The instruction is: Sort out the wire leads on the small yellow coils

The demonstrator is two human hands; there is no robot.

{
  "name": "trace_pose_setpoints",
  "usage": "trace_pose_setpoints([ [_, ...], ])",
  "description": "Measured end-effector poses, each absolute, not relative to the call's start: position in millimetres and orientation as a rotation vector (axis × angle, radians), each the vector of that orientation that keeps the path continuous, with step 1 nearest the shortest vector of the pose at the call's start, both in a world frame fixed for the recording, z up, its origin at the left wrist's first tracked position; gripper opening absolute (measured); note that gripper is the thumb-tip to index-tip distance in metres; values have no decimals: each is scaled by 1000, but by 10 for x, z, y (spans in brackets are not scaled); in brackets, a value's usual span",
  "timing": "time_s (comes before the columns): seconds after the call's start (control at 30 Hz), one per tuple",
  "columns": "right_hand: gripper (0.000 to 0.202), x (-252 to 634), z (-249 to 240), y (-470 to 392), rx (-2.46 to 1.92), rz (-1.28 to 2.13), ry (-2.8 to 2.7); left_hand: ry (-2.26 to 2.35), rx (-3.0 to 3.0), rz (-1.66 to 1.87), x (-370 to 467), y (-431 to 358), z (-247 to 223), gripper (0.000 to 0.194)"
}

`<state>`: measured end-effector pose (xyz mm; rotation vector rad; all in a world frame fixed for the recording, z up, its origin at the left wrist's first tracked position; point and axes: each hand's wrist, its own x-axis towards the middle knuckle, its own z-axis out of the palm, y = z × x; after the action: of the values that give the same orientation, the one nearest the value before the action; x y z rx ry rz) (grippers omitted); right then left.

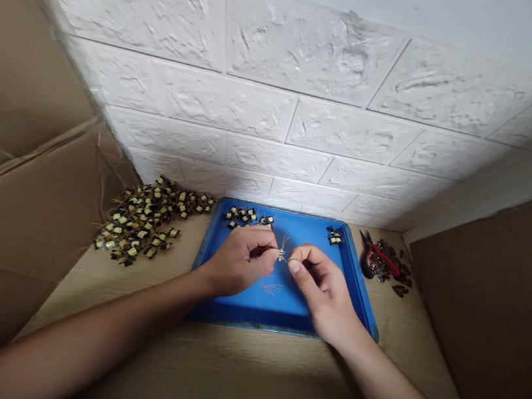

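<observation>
- We hold the small component over the blue tray, probably so wire scraps collect there.
- Our left hand grips it steady; our right hand pinches just beside, apparently on fine wire.
- Piled components and pliers flank the tray, likely within reach.

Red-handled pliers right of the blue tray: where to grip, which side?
Probably grip the pliers by their handles, from above, near side: the tips point toward the wall, handles splay nearward, and dark pieces crowd around.
</observation>
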<state>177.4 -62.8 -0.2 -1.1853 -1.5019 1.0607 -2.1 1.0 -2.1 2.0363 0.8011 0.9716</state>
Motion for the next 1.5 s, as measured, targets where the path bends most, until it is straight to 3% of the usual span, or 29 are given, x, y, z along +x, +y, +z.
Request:
trace_pose_setpoints([
  [0.63,19,1781,-29,-609,-1224,956,-1663,620,1815,758,-45,24,-21,28],
  [1.13,7,1845,-6,-642,-1193,153,-2018,605,1907,709,-37,19,-21,28],
  [1.5,11,1927,-10,-614,-1040,-359,-2134,638,1946,659,-6,28,-47,25],
])
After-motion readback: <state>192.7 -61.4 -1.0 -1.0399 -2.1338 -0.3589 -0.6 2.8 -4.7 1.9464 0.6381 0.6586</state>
